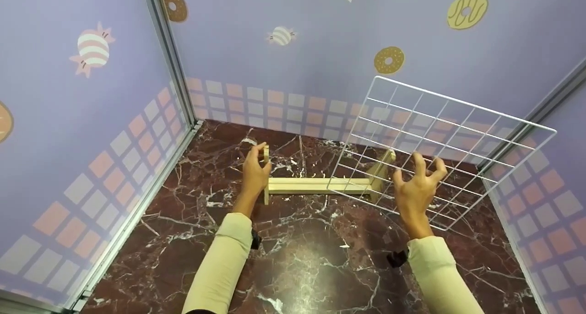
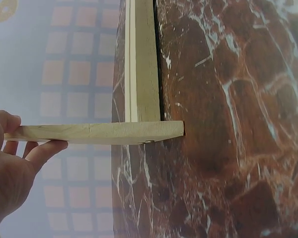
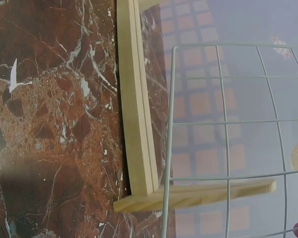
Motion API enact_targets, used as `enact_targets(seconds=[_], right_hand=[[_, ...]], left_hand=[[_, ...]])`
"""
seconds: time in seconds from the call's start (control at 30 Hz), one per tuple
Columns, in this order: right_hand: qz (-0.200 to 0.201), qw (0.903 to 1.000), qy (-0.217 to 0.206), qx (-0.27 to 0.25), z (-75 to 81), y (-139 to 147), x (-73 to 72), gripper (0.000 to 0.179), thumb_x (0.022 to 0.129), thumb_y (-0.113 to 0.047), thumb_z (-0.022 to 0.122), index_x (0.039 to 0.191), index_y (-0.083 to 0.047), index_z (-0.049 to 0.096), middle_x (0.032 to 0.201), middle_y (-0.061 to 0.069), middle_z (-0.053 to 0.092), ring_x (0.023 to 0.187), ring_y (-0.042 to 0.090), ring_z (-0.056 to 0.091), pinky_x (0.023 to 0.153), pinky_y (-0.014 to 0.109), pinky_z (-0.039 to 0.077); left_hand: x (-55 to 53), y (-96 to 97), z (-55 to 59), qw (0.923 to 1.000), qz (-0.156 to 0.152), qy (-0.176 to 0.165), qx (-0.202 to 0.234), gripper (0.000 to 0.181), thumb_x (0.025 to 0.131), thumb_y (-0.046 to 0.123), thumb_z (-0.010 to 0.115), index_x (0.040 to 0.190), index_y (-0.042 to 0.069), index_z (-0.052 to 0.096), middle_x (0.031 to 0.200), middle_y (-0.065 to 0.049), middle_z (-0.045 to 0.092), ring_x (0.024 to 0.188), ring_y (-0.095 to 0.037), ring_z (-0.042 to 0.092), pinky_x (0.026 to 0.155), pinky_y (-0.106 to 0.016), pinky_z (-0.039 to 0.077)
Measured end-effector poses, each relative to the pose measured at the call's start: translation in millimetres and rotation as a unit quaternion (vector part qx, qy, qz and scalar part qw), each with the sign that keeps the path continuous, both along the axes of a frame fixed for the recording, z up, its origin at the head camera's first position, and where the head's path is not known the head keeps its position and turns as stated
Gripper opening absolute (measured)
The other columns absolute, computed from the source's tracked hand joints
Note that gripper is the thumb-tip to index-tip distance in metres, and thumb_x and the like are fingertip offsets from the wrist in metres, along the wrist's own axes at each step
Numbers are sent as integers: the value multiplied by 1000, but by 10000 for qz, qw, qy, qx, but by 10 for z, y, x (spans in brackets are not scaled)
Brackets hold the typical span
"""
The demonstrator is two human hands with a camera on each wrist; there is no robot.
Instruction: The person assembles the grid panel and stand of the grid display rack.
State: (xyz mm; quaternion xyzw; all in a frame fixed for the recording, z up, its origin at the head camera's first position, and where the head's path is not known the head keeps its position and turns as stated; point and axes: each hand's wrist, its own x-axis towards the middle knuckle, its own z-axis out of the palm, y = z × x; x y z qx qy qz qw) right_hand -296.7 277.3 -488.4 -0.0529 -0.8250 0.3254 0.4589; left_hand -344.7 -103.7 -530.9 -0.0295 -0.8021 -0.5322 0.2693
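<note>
- While the right fingers are bent around wires of a white wire grid panel (image 3: 225, 123), the left fingers and thumb pinch a wooden stand (image 1: 320, 185) by one end.
- The left hand (image 1: 255, 171) grips the top of the stand's left end panel (image 2: 94, 131), thumb on one face and fingers on the other, well above the crossbar (image 3: 135, 109), which joins the panel near its lower end.
- The stand sits upright on a dark red, white-veined marble-patterned surface (image 1: 302, 263), its crossbar running between the two hands.
- The right hand (image 1: 416, 195) is beside the stand's right end panel (image 3: 203, 197), apart from it.
- The grid tilts above the surface, most of it beyond and to the right of the right fingers; its left part overlaps the right end panel in view, and whether they touch cannot be told.
- Printed doughnuts and wrapped sweets decorate the purple wall (image 1: 320, 62) behind.
</note>
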Motion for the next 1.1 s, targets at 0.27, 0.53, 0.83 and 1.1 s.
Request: enact_targets(seconds=[0.27, 0.53, 0.83, 1.1], right_hand=[[-3, 10000, 42, 63, -4, -6, -8, 50, 82, -11, 75, 129, -15, 59, 147, 27, 35, 87, 40, 58, 64, 58, 55], [47, 9999, 21, 93, -36, -26, -6, 50, 80, -14, 75, 128, -16, 60, 145, 28, 37, 90, 39, 59, 63, 57, 54], [63, 9999, 2, 132, -47, -36, -12, 50, 81, -12, 75, 128, -15, 60, 146, 28, 36, 92, 39, 59, 65, 57, 54], [41, 9999, -31, 139, -58, -13, -14, 52, 79, -13, 78, 129, -16, 61, 146, 28, 37, 99, 43, 56, 68, 57, 54]], left_hand=[[-69, 181, -6, 9997, -194, 85, -157, 56, 82, -11, 68, 136, 0, 58, 120, -23, 66, 111, -39, 66, 101, -48, 54], [-105, 367, -13, 9987, -509, 98, -32, 55, 82, -13, 67, 135, -1, 58, 120, -24, 65, 109, -38, 67, 97, -48, 57], [-147, 501, -7, 9969, -761, -70, -179, 54, 82, -11, 67, 134, 0, 58, 121, -22, 65, 109, -36, 67, 97, -45, 58], [-166, 655, 8, 9940, -1040, -228, -244, 55, 83, -9, 70, 136, 2, 57, 124, -21, 65, 115, -36, 66, 105, -46, 54]])
